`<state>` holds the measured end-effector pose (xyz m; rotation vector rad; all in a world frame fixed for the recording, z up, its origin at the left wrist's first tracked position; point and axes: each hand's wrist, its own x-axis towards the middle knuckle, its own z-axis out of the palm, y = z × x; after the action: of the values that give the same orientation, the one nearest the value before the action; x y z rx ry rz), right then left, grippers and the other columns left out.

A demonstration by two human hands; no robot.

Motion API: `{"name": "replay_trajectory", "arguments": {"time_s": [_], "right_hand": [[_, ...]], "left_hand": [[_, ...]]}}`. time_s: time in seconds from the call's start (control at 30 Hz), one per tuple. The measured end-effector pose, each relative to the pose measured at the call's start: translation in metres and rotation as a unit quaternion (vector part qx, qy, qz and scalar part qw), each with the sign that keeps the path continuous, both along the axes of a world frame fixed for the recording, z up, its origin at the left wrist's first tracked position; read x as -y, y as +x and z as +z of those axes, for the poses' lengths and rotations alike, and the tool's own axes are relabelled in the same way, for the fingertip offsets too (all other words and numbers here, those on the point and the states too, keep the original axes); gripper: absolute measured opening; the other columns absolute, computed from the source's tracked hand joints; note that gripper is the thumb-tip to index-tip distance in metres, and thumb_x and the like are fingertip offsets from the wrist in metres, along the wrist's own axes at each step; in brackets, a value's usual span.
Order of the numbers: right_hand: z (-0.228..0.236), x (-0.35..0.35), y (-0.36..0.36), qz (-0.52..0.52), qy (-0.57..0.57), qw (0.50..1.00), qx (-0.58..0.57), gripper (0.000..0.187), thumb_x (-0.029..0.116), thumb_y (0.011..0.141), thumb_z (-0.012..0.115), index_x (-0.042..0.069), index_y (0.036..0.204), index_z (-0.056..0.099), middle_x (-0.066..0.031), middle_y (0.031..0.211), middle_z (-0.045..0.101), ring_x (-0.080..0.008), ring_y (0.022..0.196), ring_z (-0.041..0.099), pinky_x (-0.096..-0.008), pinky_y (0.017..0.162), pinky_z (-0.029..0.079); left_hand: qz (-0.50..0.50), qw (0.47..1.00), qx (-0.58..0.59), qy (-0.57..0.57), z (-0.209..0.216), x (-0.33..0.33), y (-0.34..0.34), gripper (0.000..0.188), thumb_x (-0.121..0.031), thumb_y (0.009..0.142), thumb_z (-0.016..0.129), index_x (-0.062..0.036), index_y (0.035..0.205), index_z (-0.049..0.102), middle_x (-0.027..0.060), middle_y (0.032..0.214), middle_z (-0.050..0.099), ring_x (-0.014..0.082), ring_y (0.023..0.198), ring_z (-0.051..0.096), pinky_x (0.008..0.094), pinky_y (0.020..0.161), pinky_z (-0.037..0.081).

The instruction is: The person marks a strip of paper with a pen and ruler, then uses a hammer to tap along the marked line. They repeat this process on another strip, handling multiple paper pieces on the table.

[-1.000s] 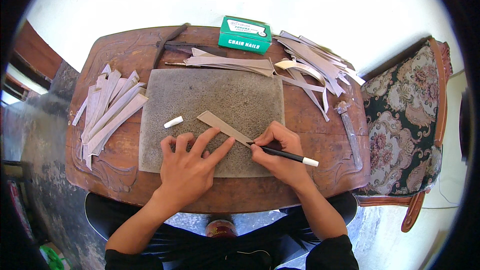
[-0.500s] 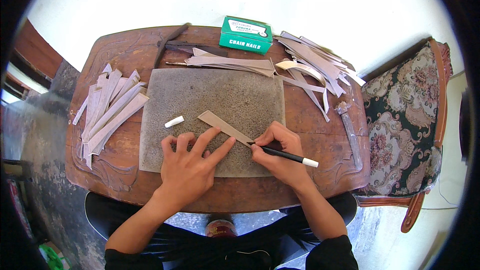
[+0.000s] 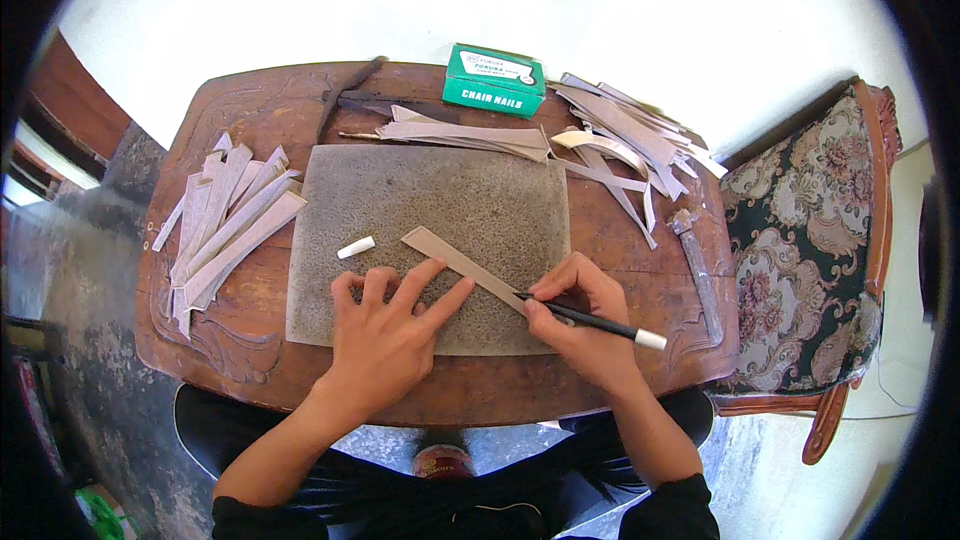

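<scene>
A narrow tan strip [image 3: 462,264], wider at its far left end, lies slantwise on a speckled grey mat [image 3: 500,180]. My left hand [image 3: 385,325] is spread over the mat, its index and middle fingertips pressing on the strip's near edge. In my right hand [image 3: 585,325] a black marker pen [image 3: 600,322] with a white end is pinched between thumb and fingers. Its tip touches the strip near the right end, part of which my fingers hide. The white pen cap [image 3: 356,247] lies loose on the mat, beyond my left hand.
Piles of similar strips lie on the wooden table [image 3: 480,390]: one pile [image 3: 225,225] at left, another [image 3: 630,130] at far right, several [image 3: 465,135] behind the mat. A green box [image 3: 494,80] stands at the back. A hammer [image 3: 697,275] lies right; beyond it is an upholstered chair [image 3: 800,250].
My right hand has slid the pen right and slightly nearer along the strip, toward its right end. My left hand stays pressed on the strip. The whole view has shifted slightly.
</scene>
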<state>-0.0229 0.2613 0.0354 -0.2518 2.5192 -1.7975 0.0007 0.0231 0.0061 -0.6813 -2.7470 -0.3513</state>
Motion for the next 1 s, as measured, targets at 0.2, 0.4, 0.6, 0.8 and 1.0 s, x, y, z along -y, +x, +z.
{"name": "replay_trajectory", "arguments": {"time_s": [0.2, 0.4, 0.6, 0.8, 1.0], "right_hand": [[0.006, 0.002, 0.009, -0.001, -0.072, 0.997, -0.01, 0.015, -0.002, 0.081, 0.075, 0.001, 0.089, 0.063, -0.0064, 0.089, 0.067, -0.0121, 0.084, 0.069, -0.0301, 0.084, 0.062], [-0.019, -0.001, -0.006, 0.006, -0.022, 1.0, 0.01, 0.016, 0.0, 0.079, 0.077, 0.0, 0.085, 0.062, -0.0075, 0.085, 0.065, -0.013, 0.078, 0.068, -0.0272, 0.074, 0.058], [-0.032, -0.007, -0.008, 0.0, 0.021, 0.999, -0.048, 0.018, 0.003, 0.076, 0.079, -0.001, 0.08, 0.063, -0.0089, 0.08, 0.065, -0.0143, 0.072, 0.065, -0.0279, 0.063, 0.051], [-0.023, -0.002, -0.007, 0.004, 0.037, 0.998, -0.047, 0.017, 0.004, 0.076, 0.079, -0.001, 0.08, 0.064, -0.0084, 0.079, 0.063, -0.0159, 0.07, 0.064, -0.0282, 0.063, 0.05], [-0.025, -0.006, -0.009, 0.024, 0.07, 0.995, -0.067, 0.018, -0.001, 0.076, 0.079, 0.0, 0.079, 0.061, -0.0088, 0.082, 0.067, -0.0131, 0.076, 0.066, -0.0264, 0.068, 0.051]], "left_hand": [[0.0, 1.0, -0.005, -0.013, 0.0, -0.003, 0.001, 0.06, -0.004, 0.082, 0.06, -0.0302, 0.135, 0.068, -0.0004, 0.14, 0.054, 0.0268, 0.109, 0.046, 0.0487, 0.092, 0.033], [-0.001, 1.0, -0.001, -0.011, -0.001, -0.003, 0.0, 0.062, -0.003, 0.082, 0.06, -0.032, 0.136, 0.068, -0.0004, 0.14, 0.054, 0.0263, 0.109, 0.046, 0.0478, 0.093, 0.032], [0.004, 1.0, -0.001, -0.011, 0.0, -0.004, 0.001, 0.063, -0.002, 0.082, 0.06, -0.0328, 0.137, 0.068, -0.0014, 0.14, 0.054, 0.0255, 0.109, 0.046, 0.047, 0.094, 0.032], [0.004, 1.0, 0.007, -0.012, 0.0, -0.003, 0.002, 0.063, -0.003, 0.082, 0.061, -0.0324, 0.137, 0.068, -0.0016, 0.14, 0.055, 0.0252, 0.109, 0.046, 0.047, 0.094, 0.032], [0.003, 1.0, 0.01, -0.007, 0.0, -0.003, 0.001, 0.062, -0.003, 0.083, 0.061, -0.0319, 0.137, 0.068, -0.001, 0.141, 0.054, 0.0251, 0.109, 0.046, 0.0473, 0.095, 0.032]]}}
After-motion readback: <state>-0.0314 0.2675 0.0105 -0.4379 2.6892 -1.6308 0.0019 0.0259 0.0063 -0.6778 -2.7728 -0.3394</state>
